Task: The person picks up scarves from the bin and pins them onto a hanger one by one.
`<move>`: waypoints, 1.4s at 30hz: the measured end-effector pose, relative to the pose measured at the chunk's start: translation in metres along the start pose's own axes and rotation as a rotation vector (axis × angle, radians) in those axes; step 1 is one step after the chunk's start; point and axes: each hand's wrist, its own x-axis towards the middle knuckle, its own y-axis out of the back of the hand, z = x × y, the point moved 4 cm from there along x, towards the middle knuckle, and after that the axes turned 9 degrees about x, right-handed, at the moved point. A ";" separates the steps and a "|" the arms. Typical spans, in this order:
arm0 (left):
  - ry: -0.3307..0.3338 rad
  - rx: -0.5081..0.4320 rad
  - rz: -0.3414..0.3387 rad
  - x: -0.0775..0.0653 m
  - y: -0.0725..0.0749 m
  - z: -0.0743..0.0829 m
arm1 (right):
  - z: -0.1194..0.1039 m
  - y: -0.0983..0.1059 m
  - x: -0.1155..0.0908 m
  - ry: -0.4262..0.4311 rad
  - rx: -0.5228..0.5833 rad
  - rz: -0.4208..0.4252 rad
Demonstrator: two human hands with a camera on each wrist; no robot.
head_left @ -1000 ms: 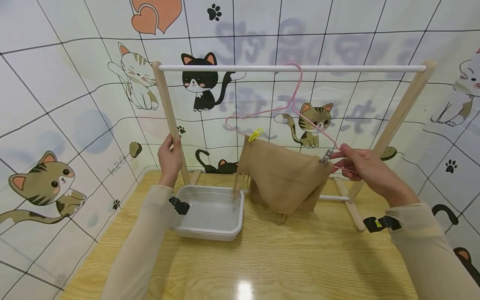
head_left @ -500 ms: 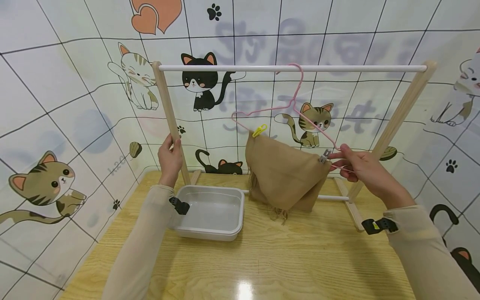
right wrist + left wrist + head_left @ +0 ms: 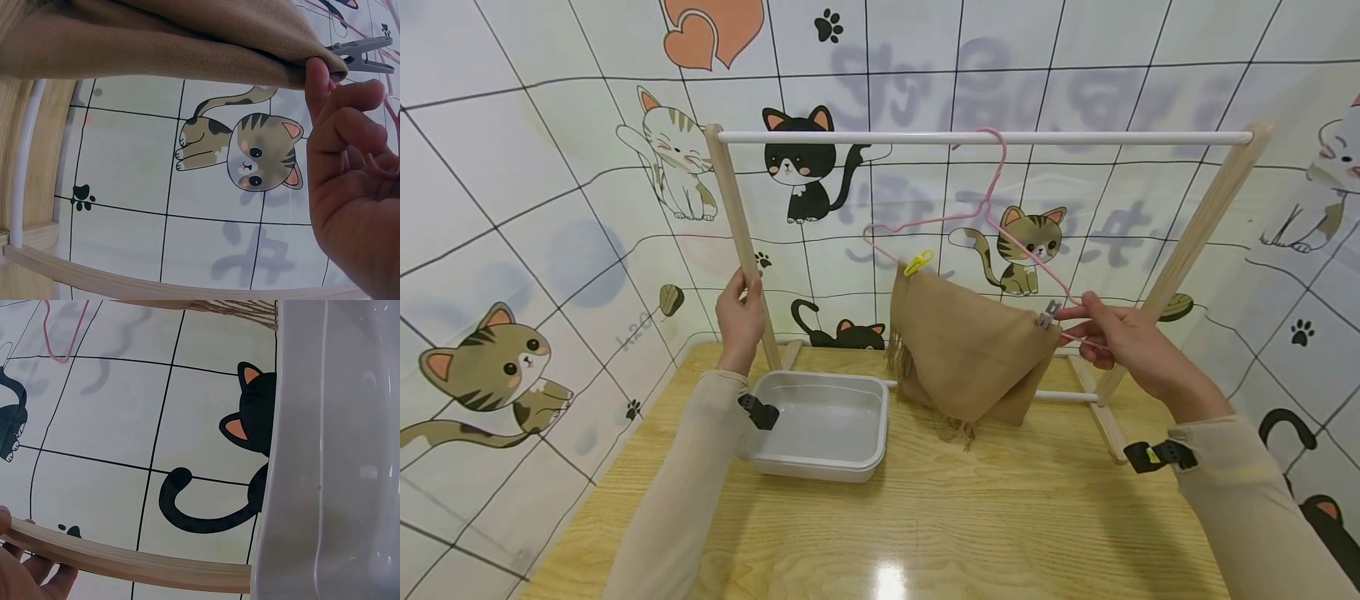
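A brown fringed cloth (image 3: 970,350) hangs from a pink wire hanger (image 3: 977,212), held there by a yellow clip (image 3: 917,262) and a grey clip (image 3: 1048,314). The hanger's hook sits over the white top rail (image 3: 850,137) of a wooden rack. My right hand (image 3: 1112,333) pinches the hanger's right end beside the grey clip; in the right wrist view the thumb tip (image 3: 319,75) touches the cloth (image 3: 156,44) by the grey clip (image 3: 359,53). My left hand (image 3: 740,312) grips the rack's left post (image 3: 730,208); that post (image 3: 125,562) crosses the left wrist view.
A grey plastic tray (image 3: 823,450) stands on the wooden table (image 3: 925,533) under the rack's left half, and fills the right of the left wrist view (image 3: 331,456). A lower white rail (image 3: 1067,397) joins the posts. Cat-patterned walls close in behind and on both sides.
The hanger and cloth have shifted right along the rail, and the cloth's fringe has come away from the tray's edge. My left hand stays on the post.
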 end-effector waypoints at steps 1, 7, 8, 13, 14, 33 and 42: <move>0.000 -0.002 -0.001 0.000 0.000 0.000 | 0.001 0.000 -0.001 -0.004 0.006 -0.003; 0.010 -0.023 -0.017 -0.001 0.000 -0.002 | 0.009 -0.003 -0.010 0.010 -0.002 -0.004; 0.019 -0.026 -0.024 -0.002 0.000 -0.003 | 0.010 -0.004 -0.011 0.015 -0.004 -0.003; 0.055 0.005 -0.038 -0.010 0.004 -0.015 | 0.012 -0.011 -0.016 0.039 -0.021 0.001; 0.051 0.016 -0.038 -0.012 0.006 -0.017 | 0.012 -0.012 -0.018 0.043 -0.034 0.003; -0.257 0.344 -0.001 -0.068 0.054 0.023 | 0.010 -0.006 -0.062 0.142 -0.170 0.102; -0.482 0.507 0.028 -0.106 0.067 0.058 | 0.007 -0.002 -0.095 0.253 -0.386 0.272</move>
